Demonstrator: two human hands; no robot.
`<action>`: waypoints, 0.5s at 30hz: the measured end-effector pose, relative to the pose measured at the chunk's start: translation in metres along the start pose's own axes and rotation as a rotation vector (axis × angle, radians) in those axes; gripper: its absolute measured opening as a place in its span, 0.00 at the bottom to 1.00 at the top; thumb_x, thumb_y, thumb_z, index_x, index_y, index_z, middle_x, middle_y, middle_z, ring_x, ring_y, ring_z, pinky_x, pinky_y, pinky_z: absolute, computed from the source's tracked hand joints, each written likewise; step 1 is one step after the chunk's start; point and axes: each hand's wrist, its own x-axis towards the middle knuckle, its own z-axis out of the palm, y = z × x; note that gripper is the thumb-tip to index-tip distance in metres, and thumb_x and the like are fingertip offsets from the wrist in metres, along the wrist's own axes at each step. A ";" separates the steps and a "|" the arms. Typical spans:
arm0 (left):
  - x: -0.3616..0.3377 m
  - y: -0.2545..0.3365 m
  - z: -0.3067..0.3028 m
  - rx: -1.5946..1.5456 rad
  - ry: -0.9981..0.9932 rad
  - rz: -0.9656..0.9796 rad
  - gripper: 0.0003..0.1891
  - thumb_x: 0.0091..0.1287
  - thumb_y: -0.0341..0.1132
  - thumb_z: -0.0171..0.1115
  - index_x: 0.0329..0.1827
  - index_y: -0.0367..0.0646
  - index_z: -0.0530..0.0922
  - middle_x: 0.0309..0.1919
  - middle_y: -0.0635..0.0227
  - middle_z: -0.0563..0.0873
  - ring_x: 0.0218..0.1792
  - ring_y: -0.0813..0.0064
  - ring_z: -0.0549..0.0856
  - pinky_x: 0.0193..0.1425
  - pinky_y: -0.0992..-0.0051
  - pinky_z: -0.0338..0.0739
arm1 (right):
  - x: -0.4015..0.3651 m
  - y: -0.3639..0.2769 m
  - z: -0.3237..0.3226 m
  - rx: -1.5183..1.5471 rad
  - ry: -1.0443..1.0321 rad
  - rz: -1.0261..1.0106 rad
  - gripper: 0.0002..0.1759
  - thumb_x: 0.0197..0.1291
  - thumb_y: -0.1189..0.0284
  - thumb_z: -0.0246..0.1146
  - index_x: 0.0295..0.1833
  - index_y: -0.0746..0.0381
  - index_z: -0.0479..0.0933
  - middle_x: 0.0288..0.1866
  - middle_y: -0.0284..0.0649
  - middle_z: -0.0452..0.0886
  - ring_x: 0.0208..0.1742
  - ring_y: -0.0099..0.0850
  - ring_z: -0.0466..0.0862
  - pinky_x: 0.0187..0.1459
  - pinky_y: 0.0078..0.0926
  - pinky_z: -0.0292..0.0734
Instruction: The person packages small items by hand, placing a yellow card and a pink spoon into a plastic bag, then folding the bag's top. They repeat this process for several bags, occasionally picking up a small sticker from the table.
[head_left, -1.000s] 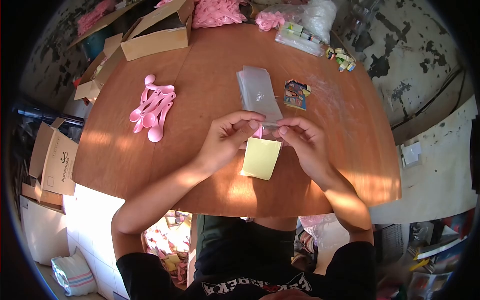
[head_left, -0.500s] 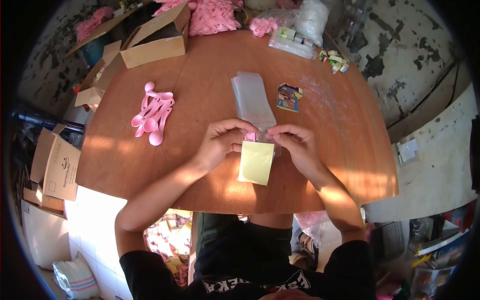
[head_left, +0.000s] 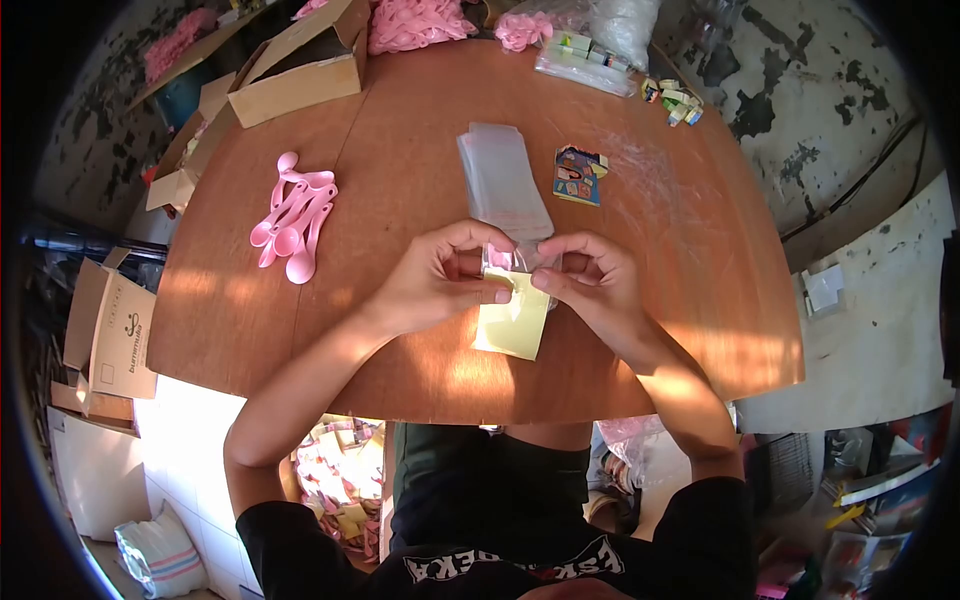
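My left hand and my right hand meet at the middle of the round wooden table. Both pinch a small clear plastic bag that has a pink piece inside, and the bag's top is folded down between my thumbs and fingers. A pale yellow card sits in the lower part of the bag, under my fingertips. Just beyond my hands lies a stack of clear bags.
Several pink plastic spoons lie to the left. A small colourful printed card lies right of the bag stack. At the far edge are an open cardboard box, a heap of pink spoons and small packets.
My fingers have moved down and closer together, folding the top of the clear bag over the yellow card. The view has shifted slightly.
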 end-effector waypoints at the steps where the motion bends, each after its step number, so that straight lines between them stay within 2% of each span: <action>1: -0.003 0.010 0.001 0.005 -0.001 0.002 0.17 0.61 0.18 0.67 0.52 0.35 0.76 0.50 0.65 0.82 0.51 0.77 0.83 0.54 0.78 0.81 | 0.000 -0.003 0.001 0.054 0.007 -0.030 0.18 0.67 0.73 0.63 0.60 0.66 0.72 0.48 0.41 0.81 0.50 0.26 0.82 0.53 0.23 0.78; 3: -0.011 0.033 -0.001 0.130 -0.045 0.031 0.20 0.60 0.18 0.67 0.55 0.35 0.75 0.53 0.65 0.80 0.51 0.76 0.83 0.56 0.78 0.81 | 0.003 -0.002 -0.002 0.128 0.049 -0.019 0.19 0.67 0.74 0.63 0.61 0.66 0.72 0.49 0.40 0.80 0.50 0.26 0.82 0.54 0.24 0.78; 4: -0.022 0.045 0.003 0.156 -0.044 0.035 0.20 0.60 0.18 0.67 0.56 0.36 0.76 0.51 0.66 0.83 0.50 0.79 0.83 0.52 0.79 0.82 | 0.004 -0.002 -0.004 0.204 0.093 0.004 0.20 0.66 0.74 0.63 0.62 0.66 0.71 0.50 0.39 0.80 0.50 0.27 0.82 0.54 0.24 0.78; 5: -0.041 0.061 0.009 0.320 -0.095 -0.028 0.18 0.60 0.20 0.68 0.54 0.37 0.79 0.46 0.66 0.86 0.46 0.78 0.86 0.46 0.79 0.82 | 0.005 -0.004 -0.006 0.203 0.093 -0.003 0.20 0.66 0.74 0.63 0.62 0.66 0.71 0.50 0.39 0.80 0.50 0.27 0.82 0.54 0.24 0.78; 6: -0.052 0.074 0.013 0.599 -0.330 0.284 0.15 0.60 0.20 0.67 0.51 0.39 0.81 0.43 0.65 0.88 0.43 0.75 0.87 0.41 0.78 0.81 | 0.006 -0.008 -0.009 0.174 0.117 0.034 0.20 0.66 0.75 0.63 0.61 0.66 0.71 0.49 0.39 0.80 0.50 0.26 0.82 0.54 0.24 0.78; 7: -0.073 0.083 0.021 0.502 -0.499 0.218 0.16 0.60 0.19 0.65 0.51 0.40 0.82 0.46 0.62 0.87 0.43 0.67 0.88 0.45 0.74 0.83 | 0.006 -0.009 -0.012 0.149 0.141 0.072 0.19 0.66 0.75 0.63 0.61 0.66 0.72 0.49 0.39 0.80 0.49 0.26 0.82 0.54 0.24 0.78; 8: -0.097 0.079 0.024 0.437 -0.669 0.117 0.16 0.63 0.21 0.63 0.54 0.40 0.82 0.51 0.59 0.86 0.51 0.64 0.86 0.58 0.67 0.81 | 0.009 -0.005 -0.014 0.156 0.142 0.068 0.19 0.66 0.75 0.63 0.61 0.66 0.72 0.49 0.39 0.80 0.49 0.26 0.82 0.54 0.24 0.78; 9: -0.117 0.073 0.026 0.480 -0.811 0.066 0.19 0.64 0.20 0.61 0.59 0.40 0.80 0.53 0.59 0.85 0.52 0.64 0.86 0.60 0.69 0.80 | 0.013 0.003 -0.017 0.072 0.129 0.046 0.18 0.65 0.75 0.63 0.60 0.66 0.73 0.49 0.40 0.80 0.48 0.26 0.83 0.54 0.23 0.78; 10: -0.134 0.063 0.026 0.453 -0.835 -0.009 0.19 0.65 0.20 0.60 0.59 0.39 0.78 0.54 0.59 0.84 0.52 0.64 0.85 0.58 0.70 0.80 | 0.017 0.010 -0.018 -0.010 0.118 0.024 0.17 0.65 0.75 0.63 0.59 0.66 0.74 0.50 0.40 0.79 0.48 0.26 0.83 0.54 0.23 0.78; 11: -0.153 0.045 0.024 0.433 -0.729 -0.136 0.17 0.64 0.20 0.61 0.55 0.40 0.80 0.52 0.59 0.85 0.51 0.63 0.86 0.55 0.68 0.81 | 0.022 0.016 -0.019 0.006 0.123 0.019 0.17 0.65 0.75 0.63 0.59 0.66 0.74 0.50 0.40 0.79 0.48 0.26 0.83 0.54 0.23 0.78; 12: -0.174 0.028 0.015 0.493 -0.555 -0.320 0.16 0.62 0.20 0.63 0.54 0.40 0.80 0.50 0.60 0.86 0.48 0.62 0.86 0.52 0.67 0.82 | 0.026 0.022 -0.020 -0.161 0.101 -0.097 0.16 0.63 0.77 0.64 0.57 0.66 0.75 0.51 0.42 0.80 0.47 0.27 0.83 0.54 0.23 0.78; 13: -0.192 0.005 0.006 0.646 -0.325 -0.348 0.17 0.60 0.22 0.66 0.53 0.41 0.80 0.48 0.61 0.86 0.46 0.61 0.87 0.49 0.67 0.83 | 0.030 0.027 -0.020 -0.330 0.079 -0.209 0.15 0.62 0.78 0.64 0.55 0.66 0.77 0.52 0.43 0.80 0.46 0.29 0.84 0.54 0.23 0.78; 14: -0.216 -0.020 -0.004 0.847 -0.096 -0.480 0.17 0.59 0.23 0.67 0.51 0.39 0.81 0.48 0.61 0.86 0.45 0.59 0.87 0.49 0.65 0.83 | 0.034 0.026 -0.019 -0.317 0.084 -0.205 0.15 0.62 0.78 0.64 0.55 0.66 0.77 0.52 0.43 0.80 0.46 0.29 0.84 0.54 0.23 0.78; 15: -0.234 -0.040 -0.010 1.036 0.079 -0.617 0.21 0.59 0.25 0.68 0.56 0.40 0.78 0.54 0.55 0.83 0.52 0.55 0.84 0.54 0.62 0.81 | 0.038 0.022 -0.017 -0.466 0.056 -0.250 0.16 0.61 0.76 0.64 0.55 0.65 0.77 0.54 0.46 0.79 0.51 0.35 0.83 0.57 0.27 0.77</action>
